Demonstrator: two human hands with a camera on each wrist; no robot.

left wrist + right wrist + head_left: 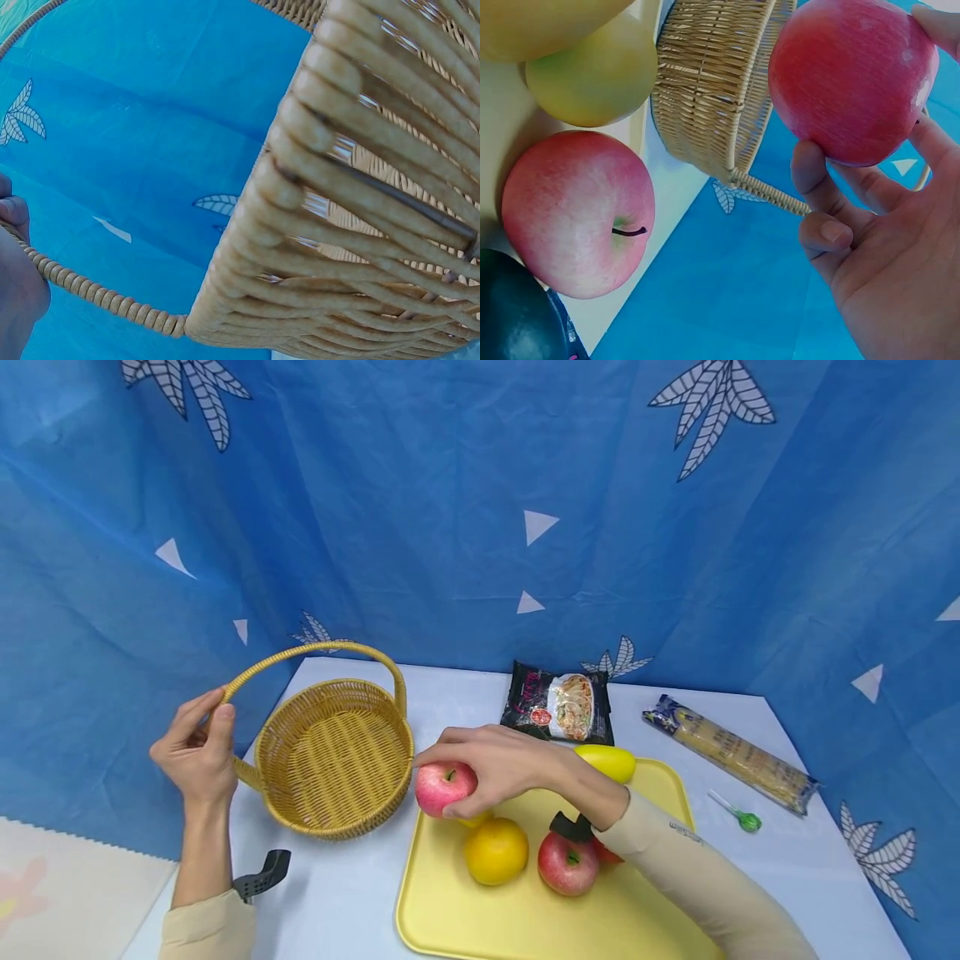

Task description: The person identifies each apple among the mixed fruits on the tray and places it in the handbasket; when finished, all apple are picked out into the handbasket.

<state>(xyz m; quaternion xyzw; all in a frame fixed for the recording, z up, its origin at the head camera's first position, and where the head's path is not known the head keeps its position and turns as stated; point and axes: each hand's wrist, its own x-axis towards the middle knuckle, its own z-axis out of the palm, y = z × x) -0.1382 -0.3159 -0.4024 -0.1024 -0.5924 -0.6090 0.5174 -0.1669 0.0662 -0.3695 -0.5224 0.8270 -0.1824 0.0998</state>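
Observation:
My left hand (197, 747) grips the arched handle (315, 647) of a round wicker basket (273, 810) on its left side. The bare woven floor of the basket shows in the head view, and its slatted wall fills much of the left wrist view. My right hand (498, 768) holds a pink-red apple (442, 789) by its fingertips, over the tray's upper left corner and close to the basket's right rim. Below that hand, a yellow-orange round fruit (497, 852) and another red apple (568, 870) lie on the yellow tray (480, 935). My right forearm partly hides a further red fruit.
A long yellow fruit (609, 762) lies at the tray's far edge. Behind it is a black noodle packet (558, 702). To the right lie a pack of dry noodles (731, 752) and a green lollipop (748, 821). A blue curtain (465, 527) hangs behind the white table.

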